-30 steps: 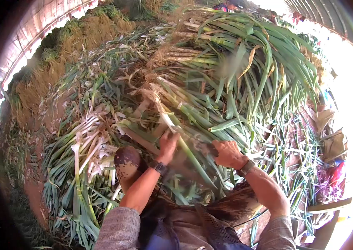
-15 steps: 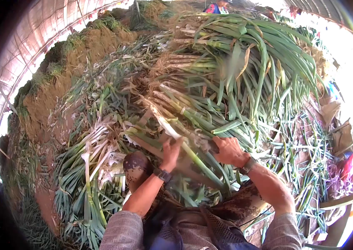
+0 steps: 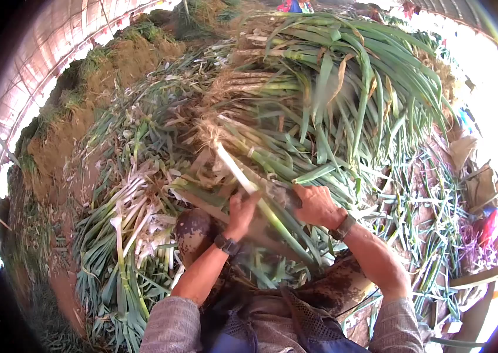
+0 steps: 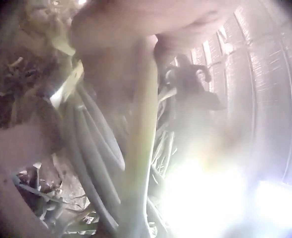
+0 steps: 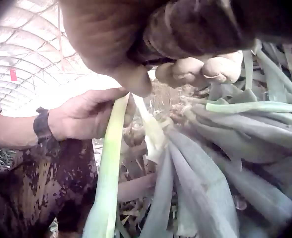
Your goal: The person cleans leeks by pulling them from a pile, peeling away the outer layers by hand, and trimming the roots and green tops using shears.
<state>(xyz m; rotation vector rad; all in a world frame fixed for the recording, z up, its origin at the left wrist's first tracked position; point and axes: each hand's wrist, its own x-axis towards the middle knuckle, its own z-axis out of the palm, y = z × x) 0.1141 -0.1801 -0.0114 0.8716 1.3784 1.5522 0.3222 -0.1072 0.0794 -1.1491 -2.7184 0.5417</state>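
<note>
My left hand grips a long green onion around its stem. The white shank slants up and left to a hairy root end, and the green part slopes down between my forearms. Just right of the stem, my right hand curls its fingers around a dark object. In the right wrist view this dark ribbed object crosses over the curled fingers; I cannot tell its kind. A pale sheath with grey-green leaves hangs below the right thumb. The left wrist view is hazy, showing the onion stem below the hand.
A large heap of untrimmed green onions lies ahead, roots to the left. Pale cleaned onions form a pile at my left knee. Leaf scraps cover the ground on the right, near a red bag. Another person is partly visible behind the heap.
The head view has shifted. The held onion's root end has swung a little, with more white shank showing now. Both hands stay close to the stem; the right one has moved slightly left.
</note>
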